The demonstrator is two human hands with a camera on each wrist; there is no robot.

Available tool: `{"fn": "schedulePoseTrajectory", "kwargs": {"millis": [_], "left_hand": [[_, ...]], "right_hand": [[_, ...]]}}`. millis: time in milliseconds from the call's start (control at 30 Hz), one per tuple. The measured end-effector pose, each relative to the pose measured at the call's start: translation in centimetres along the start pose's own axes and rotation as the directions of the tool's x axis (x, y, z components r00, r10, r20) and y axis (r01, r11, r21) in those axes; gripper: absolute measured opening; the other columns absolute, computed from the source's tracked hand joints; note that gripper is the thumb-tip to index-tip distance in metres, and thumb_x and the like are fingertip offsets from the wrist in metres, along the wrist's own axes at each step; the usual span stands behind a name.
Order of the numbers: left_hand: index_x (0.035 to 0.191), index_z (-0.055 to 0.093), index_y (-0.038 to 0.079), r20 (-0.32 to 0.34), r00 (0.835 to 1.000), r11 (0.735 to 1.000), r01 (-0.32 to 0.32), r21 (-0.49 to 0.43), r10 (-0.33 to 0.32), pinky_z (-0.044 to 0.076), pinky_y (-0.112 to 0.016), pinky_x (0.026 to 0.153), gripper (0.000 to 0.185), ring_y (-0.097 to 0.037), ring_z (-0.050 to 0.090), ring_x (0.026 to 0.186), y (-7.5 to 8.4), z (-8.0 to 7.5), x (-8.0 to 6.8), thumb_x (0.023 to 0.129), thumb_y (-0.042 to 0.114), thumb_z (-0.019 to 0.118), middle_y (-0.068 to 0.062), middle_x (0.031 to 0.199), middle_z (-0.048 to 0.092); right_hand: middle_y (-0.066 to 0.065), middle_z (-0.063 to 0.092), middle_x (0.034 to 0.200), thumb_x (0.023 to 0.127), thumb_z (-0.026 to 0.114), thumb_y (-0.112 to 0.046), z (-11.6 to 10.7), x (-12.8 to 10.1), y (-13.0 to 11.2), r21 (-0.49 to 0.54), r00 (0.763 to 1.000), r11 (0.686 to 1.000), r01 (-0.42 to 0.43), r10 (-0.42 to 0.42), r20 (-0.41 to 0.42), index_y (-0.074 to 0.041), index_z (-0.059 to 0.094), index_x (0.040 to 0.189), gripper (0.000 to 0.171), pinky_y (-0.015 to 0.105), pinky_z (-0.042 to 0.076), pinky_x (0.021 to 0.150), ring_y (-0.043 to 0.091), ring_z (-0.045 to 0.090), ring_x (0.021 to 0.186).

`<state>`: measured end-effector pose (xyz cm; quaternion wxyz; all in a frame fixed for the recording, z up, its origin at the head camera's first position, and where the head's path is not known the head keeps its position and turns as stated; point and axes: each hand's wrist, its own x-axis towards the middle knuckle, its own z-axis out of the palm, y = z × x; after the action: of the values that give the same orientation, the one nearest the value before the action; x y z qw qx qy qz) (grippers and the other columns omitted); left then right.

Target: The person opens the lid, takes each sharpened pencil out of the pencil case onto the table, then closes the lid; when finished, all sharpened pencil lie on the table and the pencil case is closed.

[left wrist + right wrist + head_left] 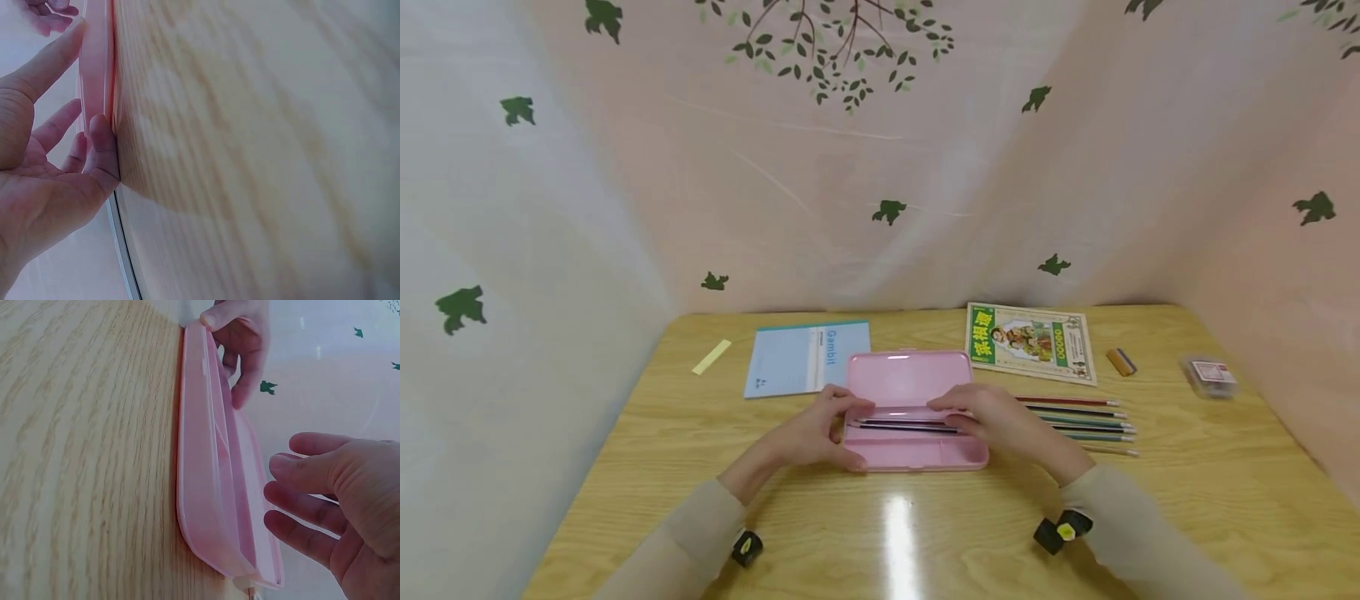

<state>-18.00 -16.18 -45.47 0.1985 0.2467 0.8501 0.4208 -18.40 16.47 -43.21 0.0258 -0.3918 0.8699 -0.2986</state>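
Open pink pencil box (pixel 914 412) in the middle of the wooden table (pixel 925 533), lid tipped up at the back, dark pencils (pixel 906 426) lying inside. Left hand (pixel 815 433) at the left end of the box, fingers (pixel 100 147) loose and mostly straight, tips touching the pink edge. Right hand (pixel 1000 421) over the right end, fingers (pixel 300 481) spread a little and relaxed, hiding that end of the box and pinching nothing. Row of loose pencils (pixel 1086 425) just right of the box, partly behind the right hand. Blue notebook (pixel 805 358) and green book (pixel 1030 342) behind the box. Yellow strip (pixel 711 357) far left, eraser (pixel 1122 362) and small clear box (pixel 1208 375) far right.
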Motion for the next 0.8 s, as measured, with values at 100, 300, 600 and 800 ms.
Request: {"fn": "schedulePoseTrajectory", "kwargs": {"millis": [100, 300, 600, 800], "left_hand": [[0.145, 0.055, 0.016, 0.006, 1.0, 1.0, -0.01, -0.004, 0.01, 0.041, -0.033, 0.078, 0.076, -0.022, 0.046, 0.095, 0.0, 0.1, 0.2, 0.078, 0.029, 0.09, -0.007, 0.131, 0.037], [0.146, 0.054, 0.018, 0.021, 1.0, 1.0, 0.003, -0.005, -0.003, 0.041, -0.033, 0.077, 0.076, -0.022, 0.045, 0.095, 0.3, 0.2, 0.4, 0.08, 0.03, 0.089, -0.005, 0.13, 0.036], [0.147, 0.053, 0.017, 0.01, 1.0, 1.0, 0.014, 0.004, -0.014, 0.041, -0.033, 0.078, 0.076, -0.023, 0.045, 0.096, 0.5, -0.1, -0.2, 0.081, 0.029, 0.088, -0.006, 0.13, 0.036], [0.148, 0.052, 0.016, 0.007, 1.0, 1.0, 0.002, -0.001, -0.002, 0.041, -0.032, 0.077, 0.076, -0.022, 0.045, 0.094, 0.4, 0.0, -0.3, 0.081, 0.027, 0.087, -0.006, 0.13, 0.036]], "right_hand": [[0.006, 0.074, 0.113, 0.093, 0.07, 0.0, 0.3, 0.2, 0.1, -0.005, 1.0, 1.0, 0.017, -0.017, 0.004, -0.004, 0.074, 0.121, 0.028, 0.034, 0.055, 0.088, 0.017, 0.069, 0.105], [0.005, 0.074, 0.11, 0.092, 0.072, 0.001, 0.7, 0.4, 0.3, -0.067, 0.998, 0.995, 0.067, -0.068, -0.005, -0.004, 0.075, 0.117, 0.026, 0.036, 0.056, 0.086, 0.017, 0.07, 0.102], [0.003, 0.074, 0.11, 0.092, 0.073, -0.002, 1.4, 1.0, 0.3, -0.084, 0.998, 0.995, 0.049, -0.046, 0.032, -0.006, 0.075, 0.117, 0.025, 0.034, 0.055, 0.088, 0.015, 0.069, 0.102], [0.002, 0.074, 0.109, 0.092, 0.073, -0.003, 1.9, 1.1, 0.3, -0.102, 0.998, 0.994, 0.05, -0.046, 0.044, -0.006, 0.075, 0.118, 0.026, 0.036, 0.055, 0.089, 0.015, 0.069, 0.101]]}}
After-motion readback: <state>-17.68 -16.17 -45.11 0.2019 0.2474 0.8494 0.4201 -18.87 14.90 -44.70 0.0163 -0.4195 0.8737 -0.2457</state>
